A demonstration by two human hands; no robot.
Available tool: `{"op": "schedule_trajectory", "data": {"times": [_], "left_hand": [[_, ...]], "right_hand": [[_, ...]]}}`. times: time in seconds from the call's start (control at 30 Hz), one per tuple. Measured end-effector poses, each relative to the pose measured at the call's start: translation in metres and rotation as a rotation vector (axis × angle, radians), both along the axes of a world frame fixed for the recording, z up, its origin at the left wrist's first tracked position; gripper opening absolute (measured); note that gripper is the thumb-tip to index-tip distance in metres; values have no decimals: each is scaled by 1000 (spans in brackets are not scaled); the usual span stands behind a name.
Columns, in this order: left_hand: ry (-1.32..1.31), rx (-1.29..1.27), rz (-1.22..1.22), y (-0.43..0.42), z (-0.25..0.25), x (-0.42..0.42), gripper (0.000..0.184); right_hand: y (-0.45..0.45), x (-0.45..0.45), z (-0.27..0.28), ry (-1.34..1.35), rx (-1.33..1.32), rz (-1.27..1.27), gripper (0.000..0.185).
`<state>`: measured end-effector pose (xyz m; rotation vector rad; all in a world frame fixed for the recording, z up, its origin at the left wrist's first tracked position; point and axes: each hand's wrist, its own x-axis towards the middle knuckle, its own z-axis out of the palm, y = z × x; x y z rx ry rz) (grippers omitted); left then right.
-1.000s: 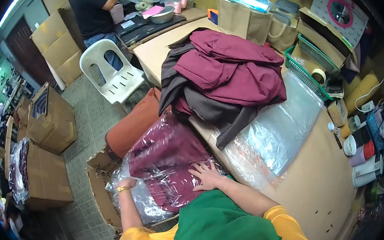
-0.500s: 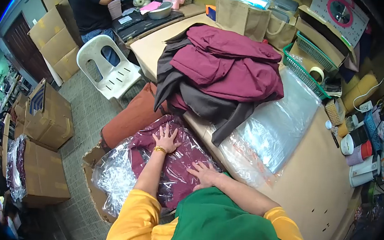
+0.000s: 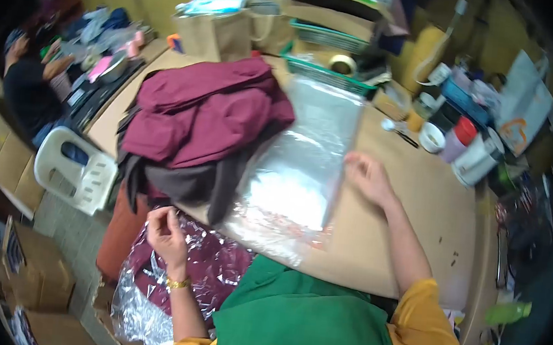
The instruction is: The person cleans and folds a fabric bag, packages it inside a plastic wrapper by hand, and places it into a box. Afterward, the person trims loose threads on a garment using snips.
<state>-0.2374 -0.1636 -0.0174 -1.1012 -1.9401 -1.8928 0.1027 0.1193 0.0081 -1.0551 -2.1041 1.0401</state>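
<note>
My left hand (image 3: 167,236), with a gold bracelet at the wrist, is raised over the bagged maroon garments (image 3: 216,259). Its fingers are loosely bent and nothing shows in them. My right hand (image 3: 370,181) is over the table beside the right edge of a stack of clear plastic bags (image 3: 293,174). Its fingers are slightly bent and apart, with no hold on the bags visible. Left of the bags lies a pile of maroon and dark grey garments (image 3: 206,117).
A green basket (image 3: 327,78), a tape roll (image 3: 343,64) and a brown bag (image 3: 216,36) stand at the back. Cups and a white flask (image 3: 478,157) line the right side. A white chair (image 3: 76,168) and a seated person (image 3: 37,89) are at left.
Both hands have lifted off the bagged garments. My right hand has moved across to the plastic bags' right edge. The camera view has swung to the right.
</note>
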Motion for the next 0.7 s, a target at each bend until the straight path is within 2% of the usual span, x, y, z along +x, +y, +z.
{"op": "schedule_trajectory", "data": {"times": [0.07, 0.1, 0.17, 0.2, 0.27, 0.3, 0.43, 0.57, 0.6, 0.63, 0.67, 0.7], "left_hand": [[148, -12, -14, 11, 25, 7, 3], [190, -9, -46, 20, 39, 14, 2], [337, -3, -83, 42, 69, 24, 8], [392, -12, -93, 54, 81, 28, 9], [510, -67, -106, 77, 98, 28, 13], [549, -106, -79, 88, 107, 28, 16], [589, -224, -66, 131, 118, 6, 25], [631, -369, -44, 189, 117, -31, 37], [651, -435, -3, 204, 115, -40, 42], [597, -629, 42, 214, 119, -41, 55], [596, -627, 47, 221, 123, -43, 55], [602, -753, 95, 226, 126, -43, 51]], "right_hand": [[64, 44, -25, -318, 498, -324, 29], [89, 57, -39, -321, 506, -342, 29], [128, 72, -57, -225, 589, -360, 45], [137, 74, -56, -220, 589, -361, 45], [148, 72, -55, -642, 692, -615, 58], [151, 72, -54, -626, 696, -605, 58], [158, 86, -65, -695, 167, -849, 62], [139, 84, -61, -754, 295, -746, 59], [132, 84, -60, -769, 359, -757, 52], [126, 86, -60, -782, 424, -772, 46], [119, 88, -59, -779, 428, -770, 46], [109, 90, -60, -731, 458, -741, 38]]}}
